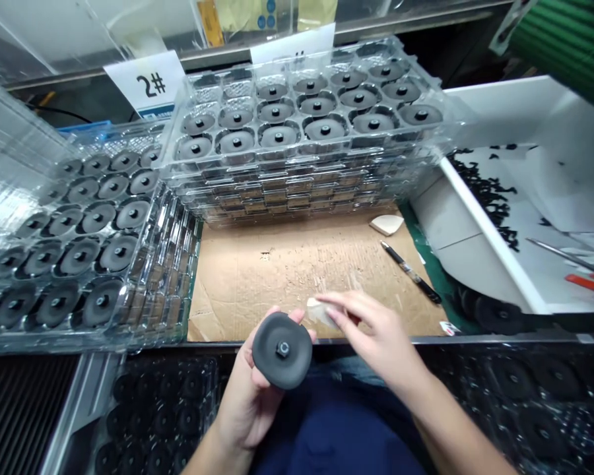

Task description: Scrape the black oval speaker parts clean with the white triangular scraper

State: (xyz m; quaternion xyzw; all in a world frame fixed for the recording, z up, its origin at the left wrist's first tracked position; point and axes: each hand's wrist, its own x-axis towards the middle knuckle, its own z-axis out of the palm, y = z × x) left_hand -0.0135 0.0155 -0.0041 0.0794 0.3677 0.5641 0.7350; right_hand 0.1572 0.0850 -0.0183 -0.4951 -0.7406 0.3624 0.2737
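My left hand [247, 406] is wrapped round the edge of a dark grey, rounded disc [297, 349] with a small raised stud at its centre. The stud side faces up, just past the front edge of the cardboard sheet [237, 270]. To the right of the disc, my right hand [381, 340] pinches a thin off-white piece [317, 310] between thumb and fingers, slightly blurred. Disc and piece are apart. A cream-coloured, wedge-shaped pad [387, 224] lies farther back on the cardboard, near a black pen [410, 270].
Stacked clear plastic trays [297, 148] of similar discs stand behind the cardboard, with more trays [143, 247] at left. On the right is a white bin [495, 264] with small black parts, tweezers [569, 256] and a red-handled tool [589, 284]. Dark trays [153, 419] sit below the table edge.
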